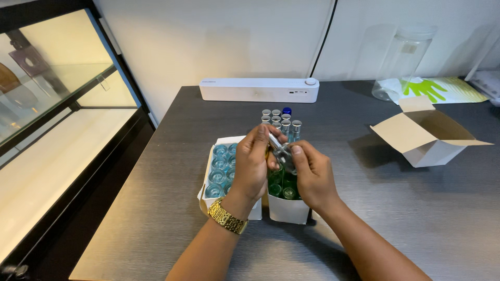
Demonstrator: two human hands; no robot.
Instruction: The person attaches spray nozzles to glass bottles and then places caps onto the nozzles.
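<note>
Both hands meet dead centre of the frame. Left hand (pixel 253 164), the one with the gold watch (pixel 227 216), is curled shut around a small glass bottle (pixel 282 154) with its fingertips pinching the top end, while the right hand (pixel 311 174) closes on the lower part, thumb pressed against the silver bit. Looks to me like a cap or sprayer top is being fitted or twisted, though I can't make out which from this angle.

If that's the job, I'd say hold the body still with one hand and turn only the top, keeping it straight so it doesn't go on crooked. Doing it above the boxes is smart, less far to fall.

Right under the hands sit two white boxes: the blue bottle box (pixel 219 169) at centre left and the green bottle box (pixel 286 200) beside it. Just behind, a cluster of capped bottles (pixel 280 120) stands on the dark table (pixel 406 208). Further out: an open cardboard box (pixel 429 136) at right, a white bar-shaped device (pixel 259 89) up top, a clear jar (pixel 402 61) upper right.
</note>
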